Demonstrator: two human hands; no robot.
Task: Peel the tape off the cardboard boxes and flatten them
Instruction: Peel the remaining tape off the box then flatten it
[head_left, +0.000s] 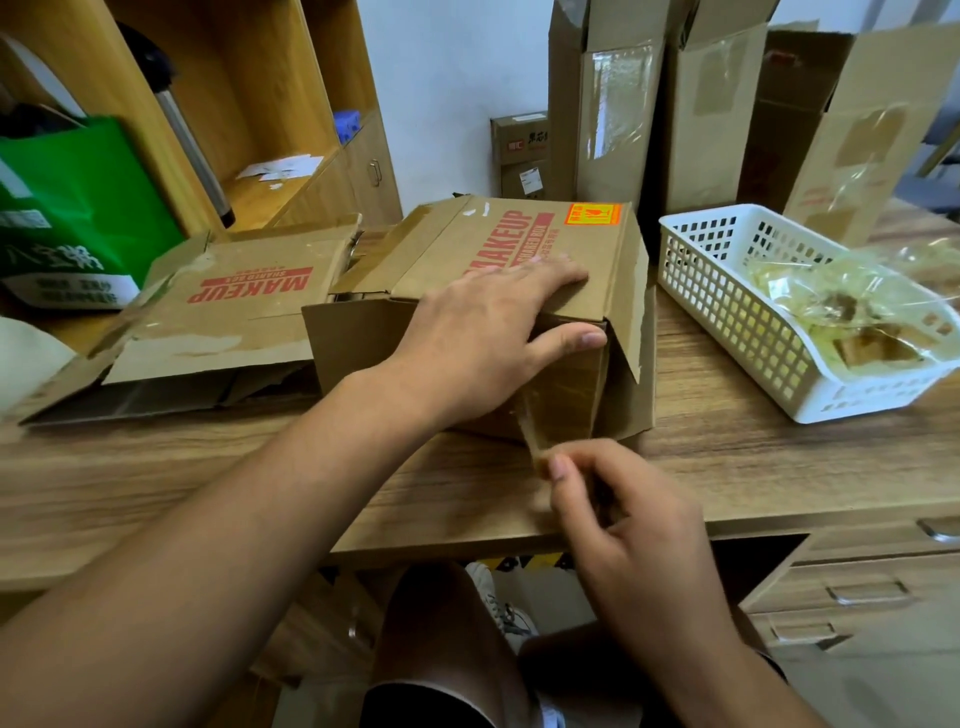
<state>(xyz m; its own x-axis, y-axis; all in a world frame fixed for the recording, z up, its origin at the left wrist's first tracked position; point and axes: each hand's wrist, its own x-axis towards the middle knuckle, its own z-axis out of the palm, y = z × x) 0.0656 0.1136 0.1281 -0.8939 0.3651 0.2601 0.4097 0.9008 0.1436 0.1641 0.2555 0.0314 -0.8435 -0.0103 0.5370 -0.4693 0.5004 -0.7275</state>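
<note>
Fingers (563, 470) of the right hand (639, 525) pinch the loose end of the tape (531, 423), a clear strip peeled partway off the near face of the box (431, 249). Up top, the left hand (467, 338) lies flat on the box, fingers straight and together, thumb stretched along the front edge. That box sits mid-table (208, 467), side flaps open. Just left, a second box (234, 312) lies collapsed. On the right, a white basket (717, 291) holds crumpled tape wads (831, 301). Tall boxes (618, 119) stand at the back.
</note>
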